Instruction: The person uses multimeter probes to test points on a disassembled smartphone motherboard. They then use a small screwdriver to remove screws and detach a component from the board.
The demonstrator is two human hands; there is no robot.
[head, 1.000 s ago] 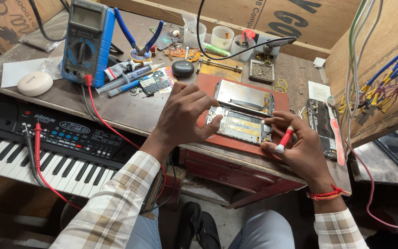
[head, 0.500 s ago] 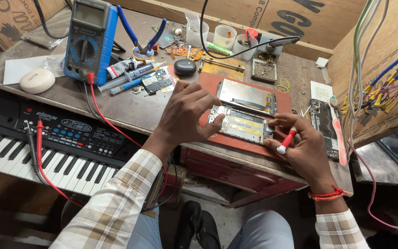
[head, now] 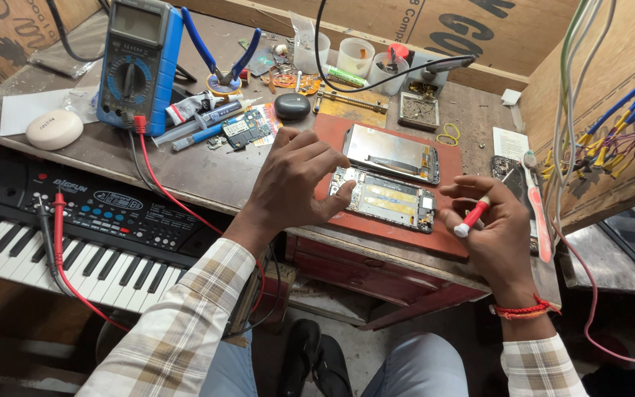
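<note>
Left hand (head: 295, 184) presses its thumb and fingertips against the near-left end of an opened phone body (head: 385, 198), holding it down on a red work mat (head: 347, 125). Right hand (head: 490, 228) is closed around a small red-handled screwdriver (head: 472, 216), hovering just off the phone's right end, tip not visibly touching. Just behind the phone lies its detached back panel (head: 391, 152), metal side up. Farther left on the bench stand a blue multimeter (head: 140, 62), blue-handled pliers (head: 218, 55), a small circuit board (head: 246, 129) and a black round puck (head: 292, 106). Plastic cups (head: 354, 56) sit at the back. An electronic keyboard (head: 60, 228) lies below the bench edge, crossed by red and black probe leads (head: 56, 242).
</note>
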